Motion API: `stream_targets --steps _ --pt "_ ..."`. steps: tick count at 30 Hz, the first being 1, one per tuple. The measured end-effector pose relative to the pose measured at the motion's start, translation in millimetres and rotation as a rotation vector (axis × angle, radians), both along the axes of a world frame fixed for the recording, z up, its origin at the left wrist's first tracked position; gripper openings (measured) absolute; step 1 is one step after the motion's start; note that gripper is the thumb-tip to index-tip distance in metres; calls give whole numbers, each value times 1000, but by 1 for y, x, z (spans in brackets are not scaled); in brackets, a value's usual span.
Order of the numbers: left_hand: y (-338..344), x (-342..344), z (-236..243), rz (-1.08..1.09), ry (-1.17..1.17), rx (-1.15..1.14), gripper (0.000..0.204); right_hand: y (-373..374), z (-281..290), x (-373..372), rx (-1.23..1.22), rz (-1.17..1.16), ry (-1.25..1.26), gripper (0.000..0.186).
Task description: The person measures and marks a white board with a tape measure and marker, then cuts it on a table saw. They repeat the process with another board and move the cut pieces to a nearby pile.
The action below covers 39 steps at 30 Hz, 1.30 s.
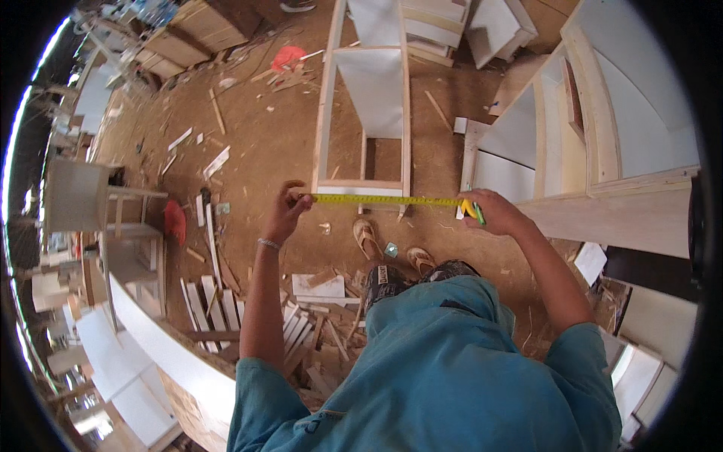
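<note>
A yellow tape measure blade (384, 200) is stretched level across the near end of an upright-railed wooden cabinet frame (404, 113) with white panels, which extends away from me. My left hand (294, 203) pinches the tape's left end, just left of the frame. My right hand (493, 215) grips the yellow and green tape case (473, 212) to the right of the frame. Whether the blade touches the wood, I cannot tell. My sandalled feet stand below the tape.
White-lined cabinets (512, 173) stand close on my right, more carcasses (497, 30) farther back. Stacked boxes (173, 49), small tables (75, 196) and a long white board (173, 339) are on the left. Offcuts (215, 309) and red plastic pieces (286, 57) litter the floor (151, 128).
</note>
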<state>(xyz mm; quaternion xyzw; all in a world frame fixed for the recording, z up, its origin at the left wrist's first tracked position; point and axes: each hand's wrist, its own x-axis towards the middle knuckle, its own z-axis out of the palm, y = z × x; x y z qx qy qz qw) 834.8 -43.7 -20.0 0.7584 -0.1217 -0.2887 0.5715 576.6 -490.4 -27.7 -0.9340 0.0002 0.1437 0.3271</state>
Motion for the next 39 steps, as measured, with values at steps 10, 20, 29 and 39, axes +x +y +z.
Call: stream_targets --steps 10,20,29,39 --pt "-47 85 -79 -426 -873 352 10 -7 -13 45 -136 -292 112 59" --pt "-31 101 -65 -488 -647 361 11 21 -20 55 -104 -332 107 59" --pt "-35 99 -53 -523 -571 313 14 25 -14 57 -112 -348 140 59" --pt "-41 95 -49 -503 -516 312 13 21 -23 51 -100 -338 112 61"
